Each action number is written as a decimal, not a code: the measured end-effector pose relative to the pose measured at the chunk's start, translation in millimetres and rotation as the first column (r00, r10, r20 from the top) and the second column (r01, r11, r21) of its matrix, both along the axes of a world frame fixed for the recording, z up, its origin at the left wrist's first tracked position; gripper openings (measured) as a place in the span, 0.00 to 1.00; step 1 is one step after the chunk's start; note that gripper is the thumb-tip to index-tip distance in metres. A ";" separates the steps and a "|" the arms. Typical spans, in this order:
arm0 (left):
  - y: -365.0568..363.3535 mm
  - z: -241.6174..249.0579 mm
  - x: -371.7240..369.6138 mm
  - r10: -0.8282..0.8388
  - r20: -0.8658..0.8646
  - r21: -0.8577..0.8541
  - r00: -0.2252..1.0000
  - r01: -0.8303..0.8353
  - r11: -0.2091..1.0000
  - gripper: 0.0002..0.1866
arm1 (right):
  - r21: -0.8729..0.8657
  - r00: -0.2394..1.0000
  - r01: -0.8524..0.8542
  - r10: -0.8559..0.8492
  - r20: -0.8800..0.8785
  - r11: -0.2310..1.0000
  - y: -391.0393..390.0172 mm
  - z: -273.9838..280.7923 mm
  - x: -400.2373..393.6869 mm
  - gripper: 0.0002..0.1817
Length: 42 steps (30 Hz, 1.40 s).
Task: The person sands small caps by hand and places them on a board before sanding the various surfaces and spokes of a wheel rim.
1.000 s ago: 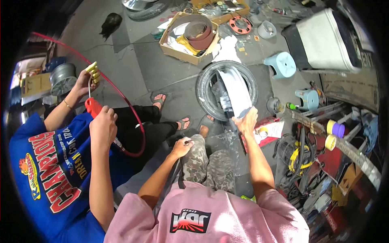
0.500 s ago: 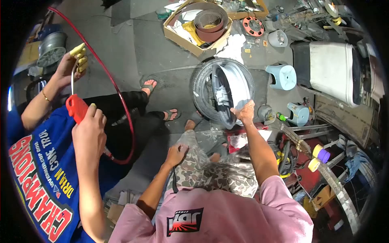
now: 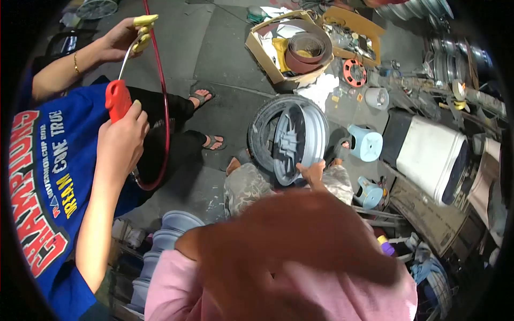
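My right hand [image 3: 313, 172] is closed round the near edge of a grey alloy wheel rim [image 3: 315, 136]. The rim stands tilted on edge over a black tyre [image 3: 257, 124] on the floor in front of my feet. My left arm [image 3: 300, 224] is raised across my pink shirt, close to the camera and smeared by motion; its hand and fingers cannot be made out. At the left, another person in a blue shirt holds a red air blow gun [image 3: 117, 100] with a thin metal nozzle, one hand on the body, yellow-tipped fingers by the nozzle.
A red hose [image 3: 165, 107] hangs from the blow gun. Sanding-belt rolls [image 3: 306, 51] fill a cardboard box ahead. Blue stools [image 3: 366, 142] and a white-topped seat [image 3: 431, 158] stand at the right. Stacked rims [image 3: 179, 220] sit low at the left, and the other person's feet stand nearby.
My left hand has left my thigh, and that arm has swung up in front of the camera. The rim has turned a little, with my right hand still on it.
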State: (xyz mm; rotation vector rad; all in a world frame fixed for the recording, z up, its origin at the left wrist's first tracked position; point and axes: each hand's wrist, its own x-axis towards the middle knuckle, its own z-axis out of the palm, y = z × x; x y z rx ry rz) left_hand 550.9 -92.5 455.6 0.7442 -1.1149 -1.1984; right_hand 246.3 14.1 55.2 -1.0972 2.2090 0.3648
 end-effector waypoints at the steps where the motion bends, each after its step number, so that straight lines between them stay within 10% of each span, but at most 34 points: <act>1: -6.5 -15.9 -5.0 0.076 0.010 0.131 0.997 -0.076 0.988 0.18 | -0.013 0.997 -0.041 0.042 0.066 0.999 5.1 -12.4 -14.4 0.64; 3: -21.8 -59.6 -24.1 0.233 0.063 0.387 0.970 -0.239 0.890 0.19 | -0.049 0.979 -0.042 0.051 0.199 0.998 -8.4 11.8 -19.0 0.64; 6: -15.3 -236.8 -107.8 -0.012 0.385 0.661 0.923 -0.266 0.702 0.31 | -0.047 0.970 -0.231 0.234 0.064 0.972 6.9 -21.6 -37.0 0.66; 8: 12.8 -327.3 -173.6 -0.296 0.629 0.707 0.719 -0.371 0.602 0.54 | -0.097 0.717 -0.013 0.077 0.693 0.995 -26.0 13.2 -46.8 0.63; 9: 15.0 -346.6 -205.1 -0.303 0.683 0.691 0.665 -0.453 0.563 0.57 | -0.212 0.778 0.001 0.132 0.614 0.977 -25.8 27.8 -40.8 0.54; 10: 22.3 -353.5 -235.7 -0.352 0.709 0.691 0.611 -0.504 0.519 0.60 | -0.239 0.778 -0.405 0.470 0.417 0.883 -6.3 -1.4 -43.7 0.48; 12: 14.8 -359.0 -274.1 -0.453 0.748 0.650 0.485 -0.670 0.359 0.65 | -0.030 0.551 -0.187 0.131 0.824 0.982 -6.2 10.9 -62.9 0.44; 16: 11.8 -387.2 -285.2 -0.613 0.756 0.456 0.228 -0.856 0.244 0.72 | -0.569 0.240 -0.500 0.736 0.633 0.653 20.3 -38.3 -67.4 0.50; 17: 15.2 -391.1 -280.1 -0.631 0.735 0.483 0.247 -0.844 0.232 0.73 | -0.087 0.433 -0.473 0.318 0.844 0.877 -10.4 -5.3 -77.2 0.52; 18: 17.5 -393.4 -274.2 -0.643 0.718 0.507 0.267 -0.833 0.220 0.74 | 0.107 0.472 -0.599 0.242 0.848 0.794 -56.9 17.3 -81.7 0.45; 22: 23.2 -400.4 -252.9 -0.724 0.626 0.549 0.291 -0.823 0.144 0.75 | -0.080 0.351 -0.531 0.305 0.885 0.844 -111.8 -39.1 -183.6 0.40; 24: 18.0 -395.3 -239.7 -0.732 0.591 0.582 0.339 -0.807 0.096 0.76 | -0.026 0.598 -0.470 0.339 0.726 0.882 -129.9 -84.7 -255.5 0.27; 25: 16.7 -392.5 -235.8 -0.719 0.591 0.599 0.366 -0.796 0.086 0.76 | -0.515 0.209 -0.673 0.805 0.556 0.531 -136.2 -141.9 -323.4 0.18; 26: 17.0 -390.2 -231.2 -0.707 0.588 0.615 0.393 -0.785 0.075 0.76 | -0.529 0.069 -0.761 0.857 0.510 0.376 -186.4 -122.9 -352.2 0.14; 27: 17.5 -388.8 -226.9 -0.708 0.591 0.609 0.386 -0.789 0.079 0.76 | -0.527 0.340 -0.559 0.757 0.558 0.640 -204.3 -107.3 -380.0 0.13; 28: 17.6 -388.1 -221.9 -0.705 0.588 0.608 0.396 -0.791 0.063 0.76 | -0.178 0.617 -0.590 0.582 0.530 0.788 -235.2 -62.5 -378.8 0.13; 36: 52.0 -391.3 -208.5 -0.583 0.740 0.451 0.337 -0.891 0.057 0.62 | 0.250 0.685 -0.710 0.566 0.458 0.658 -243.0 -23.8 -475.7 0.17; 42: 62.4 -398.0 -191.2 -0.517 0.756 0.499 0.400 -0.865 0.061 0.60 | 0.194 0.561 -0.809 0.628 0.539 0.555 -233.2 -16.8 -445.0 0.19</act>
